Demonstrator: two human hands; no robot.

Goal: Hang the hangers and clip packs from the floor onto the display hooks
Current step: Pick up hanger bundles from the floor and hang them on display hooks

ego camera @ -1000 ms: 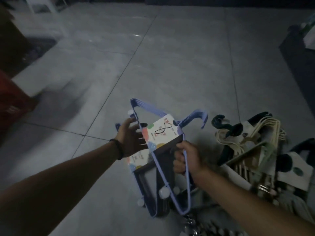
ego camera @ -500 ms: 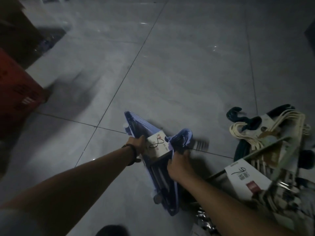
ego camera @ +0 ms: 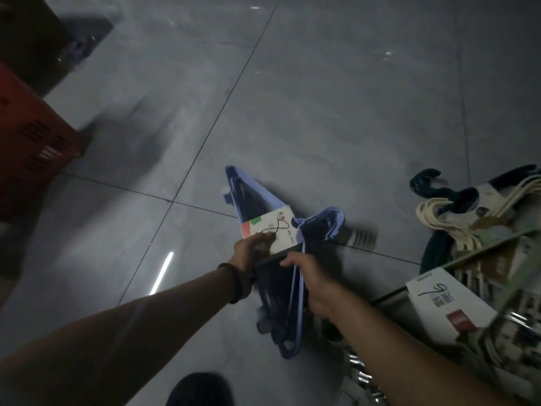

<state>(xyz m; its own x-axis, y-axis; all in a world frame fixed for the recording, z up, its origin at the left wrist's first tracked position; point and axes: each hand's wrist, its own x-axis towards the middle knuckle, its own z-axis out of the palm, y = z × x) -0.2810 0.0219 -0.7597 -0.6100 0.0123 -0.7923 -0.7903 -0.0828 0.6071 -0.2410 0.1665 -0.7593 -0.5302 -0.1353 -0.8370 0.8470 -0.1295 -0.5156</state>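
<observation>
A bundle of thin lilac-blue plastic hangers (ego camera: 295, 312) is in the lower centre of the frame, above the floor (ego camera: 322, 112) of glossy grey tiles with dark joint lines. The hangers lie tightly together in a flat triangle shape. Their curved hooks (ego camera: 328, 221) point to the right. A white paper card (ego camera: 281, 224) with coloured patches is wrapped around the neck of the bundle.

The left hand (ego camera: 254, 247), with a dark band at the wrist, pinches the lower edge of this card. The right hand (ego camera: 310, 279) has its fingers curled round the slim bars of the bundle.

At the right edge is a pile with cream hangers (ego camera: 439, 212), a dark green velvety hanger (ego camera: 424, 183) and a white flat pack (ego camera: 445, 300). A red slotted crate (ego camera: 38, 136) stands at the left.
</observation>
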